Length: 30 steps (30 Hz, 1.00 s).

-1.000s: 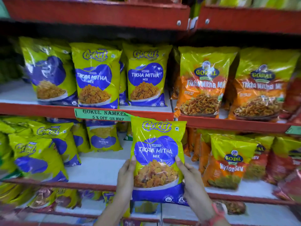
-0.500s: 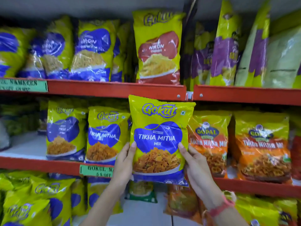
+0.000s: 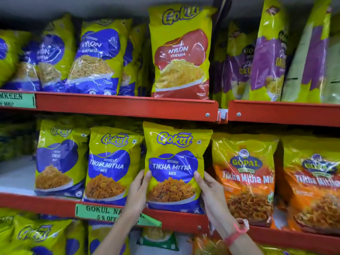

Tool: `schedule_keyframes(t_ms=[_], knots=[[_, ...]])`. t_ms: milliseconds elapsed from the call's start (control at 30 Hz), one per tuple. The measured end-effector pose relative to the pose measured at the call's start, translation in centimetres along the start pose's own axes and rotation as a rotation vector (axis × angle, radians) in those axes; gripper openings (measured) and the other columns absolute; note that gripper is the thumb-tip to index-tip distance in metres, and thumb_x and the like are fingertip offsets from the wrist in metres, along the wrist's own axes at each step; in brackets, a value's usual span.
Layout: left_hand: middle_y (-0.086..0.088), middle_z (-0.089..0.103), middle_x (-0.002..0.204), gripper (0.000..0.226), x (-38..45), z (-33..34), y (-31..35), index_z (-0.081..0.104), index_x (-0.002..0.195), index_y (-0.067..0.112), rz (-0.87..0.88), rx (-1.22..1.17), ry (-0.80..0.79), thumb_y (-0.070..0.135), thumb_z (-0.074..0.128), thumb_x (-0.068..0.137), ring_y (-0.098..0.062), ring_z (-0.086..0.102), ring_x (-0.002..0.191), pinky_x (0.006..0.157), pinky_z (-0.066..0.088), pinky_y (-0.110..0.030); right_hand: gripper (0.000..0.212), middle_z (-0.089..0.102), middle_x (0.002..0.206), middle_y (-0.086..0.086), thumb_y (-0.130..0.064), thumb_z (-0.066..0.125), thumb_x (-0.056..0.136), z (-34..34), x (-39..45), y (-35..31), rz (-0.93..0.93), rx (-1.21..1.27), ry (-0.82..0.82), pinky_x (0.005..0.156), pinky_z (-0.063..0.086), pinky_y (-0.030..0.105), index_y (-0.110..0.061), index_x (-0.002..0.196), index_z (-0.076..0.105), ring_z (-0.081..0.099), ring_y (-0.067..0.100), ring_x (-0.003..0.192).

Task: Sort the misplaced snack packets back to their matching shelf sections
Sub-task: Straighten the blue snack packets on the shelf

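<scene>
I hold a yellow and blue Gokul Tikha Mitha Mix packet (image 3: 174,162) upright with both hands. My left hand (image 3: 138,192) grips its left edge and my right hand (image 3: 209,192) grips its right edge. The packet's bottom sits at the red front lip of the middle shelf (image 3: 55,205). It stands at the right end of a row of matching Gokul Tikha Mitha packets (image 3: 108,166), next to orange Gopal Tikha Mitha Mix packets (image 3: 244,177).
The upper shelf (image 3: 128,105) holds blue Gokul Nylon Gathiya packets (image 3: 95,57), one red Gokul Nylon Chevda packet (image 3: 180,56) and purple packets (image 3: 268,57). A green price label (image 3: 103,212) hangs on the middle shelf lip. More Gokul packets (image 3: 35,234) fill the lower shelf.
I have lifted the packet from the lower shelf level up to the middle shelf, into the gap beside the matching Tikha Mitha packets. My view has tilted upward.
</scene>
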<state>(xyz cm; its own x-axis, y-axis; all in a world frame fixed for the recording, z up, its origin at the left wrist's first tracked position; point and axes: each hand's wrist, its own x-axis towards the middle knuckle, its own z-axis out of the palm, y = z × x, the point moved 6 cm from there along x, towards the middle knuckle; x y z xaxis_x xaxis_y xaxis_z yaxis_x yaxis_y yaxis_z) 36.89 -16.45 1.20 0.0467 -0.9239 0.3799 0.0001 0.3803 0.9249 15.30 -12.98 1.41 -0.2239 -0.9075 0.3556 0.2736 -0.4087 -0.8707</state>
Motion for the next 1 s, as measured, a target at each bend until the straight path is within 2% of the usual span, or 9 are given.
schedule_keyframes(t_ms=[167,233,300,400,567,700,800,900,1000], knots=[[-0.001,0.071,0.122,0.061,1.5,0.0,0.7,0.065,0.117,0.021,-0.028,-0.152,-0.035,0.064,0.048,0.077,-0.012,0.065,0.111,0.099,0.052,-0.032,0.075,0.076,0.119,-0.002,-0.039,0.079,0.066,0.8,1.6,-2.3,-0.051,0.039,0.022,0.102,0.051,0.038,-0.017,0.135,0.061,0.071,0.014,0.114],[0.001,0.073,0.11,0.062,2.3,0.1,2.3,0.066,0.106,0.016,0.006,-0.174,-0.016,0.068,0.05,0.076,-0.013,0.066,0.101,0.086,0.055,-0.026,0.057,0.078,0.115,-0.01,-0.037,0.078,0.073,1.8,2.3,-4.2,-0.122,-0.009,0.025,0.096,0.054,0.027,-0.026,0.126,0.064,0.071,0.004,0.111],[-0.003,0.067,0.124,0.066,2.7,0.4,4.2,0.063,0.116,0.011,0.038,-0.214,0.027,0.064,0.051,0.078,-0.018,0.061,0.117,0.103,0.048,-0.037,0.042,0.077,0.111,-0.018,-0.03,0.075,0.083,2.3,2.7,-5.9,-0.192,-0.039,0.091,0.087,0.054,0.012,-0.027,0.124,0.065,0.069,-0.008,0.106],[0.0,0.065,0.131,0.066,3.2,0.9,5.6,0.057,0.13,0.016,0.085,-0.261,0.065,0.058,0.054,0.079,-0.017,0.058,0.125,0.11,0.042,-0.039,0.054,0.072,0.125,0.003,-0.025,0.073,0.086,2.2,2.9,-7.3,-0.188,0.018,0.212,0.103,0.051,0.03,-0.012,0.136,0.058,0.067,0.012,0.117],[0.041,0.069,0.084,0.007,4.2,0.9,6.0,0.061,0.09,0.04,0.119,-0.223,0.075,0.04,0.054,0.093,0.024,0.062,0.085,0.074,0.048,-0.002,0.043,0.073,0.119,0.017,-0.016,0.071,0.088,1.6,2.4,-8.0,-0.181,0.067,0.305,0.107,0.05,0.043,0.002,0.126,0.066,0.067,0.028,0.118],[0.012,0.074,0.103,0.007,5.4,0.5,6.6,0.062,0.097,0.027,0.121,-0.349,0.11,0.032,0.059,0.092,-0.005,0.066,0.103,0.099,0.048,-0.03,0.018,0.075,0.09,0.004,-0.01,0.066,0.091,1.6,3.0,-9.3,-0.203,0.066,0.3,0.089,0.058,0.029,-0.003,0.106,0.071,0.07,0.017,0.089],[0.014,0.074,0.074,0.006,5.7,-0.3,7.5,0.064,0.085,0.022,0.181,-0.393,0.224,0.026,0.064,0.09,0.002,0.065,0.07,0.073,0.052,-0.021,0.009,0.074,0.079,-0.002,-0.012,0.063,0.094,2.0,3.6,-9.6,-0.207,0.036,0.265,0.068,0.06,0.019,-0.015,0.088,0.07,0.07,0.008,0.071],[0.01,0.069,0.069,0.011,6.0,-0.5,8.0,0.062,0.08,0.021,0.198,-0.343,0.307,0.025,0.064,0.09,-0.003,0.058,0.064,0.063,0.046,-0.02,0.01,0.07,0.088,0.007,-0.014,0.06,0.096,2.3,4.6,-9.3,-0.191,0.006,0.307,0.08,0.055,0.033,-0.014,0.087,0.066,0.064,0.019,0.084],[0.004,0.067,0.093,0.029,5.4,-0.6,8.2,0.06,0.117,0.01,0.271,-0.066,0.411,0.03,0.05,0.098,-0.004,0.064,0.087,0.072,0.044,-0.014,0.016,0.07,0.105,0.01,-0.019,0.055,0.099,2.4,4.6,-8.7,-0.273,-0.186,0.403,0.094,0.047,0.032,-0.012,0.108,0.066,0.062,0.021,0.102]])
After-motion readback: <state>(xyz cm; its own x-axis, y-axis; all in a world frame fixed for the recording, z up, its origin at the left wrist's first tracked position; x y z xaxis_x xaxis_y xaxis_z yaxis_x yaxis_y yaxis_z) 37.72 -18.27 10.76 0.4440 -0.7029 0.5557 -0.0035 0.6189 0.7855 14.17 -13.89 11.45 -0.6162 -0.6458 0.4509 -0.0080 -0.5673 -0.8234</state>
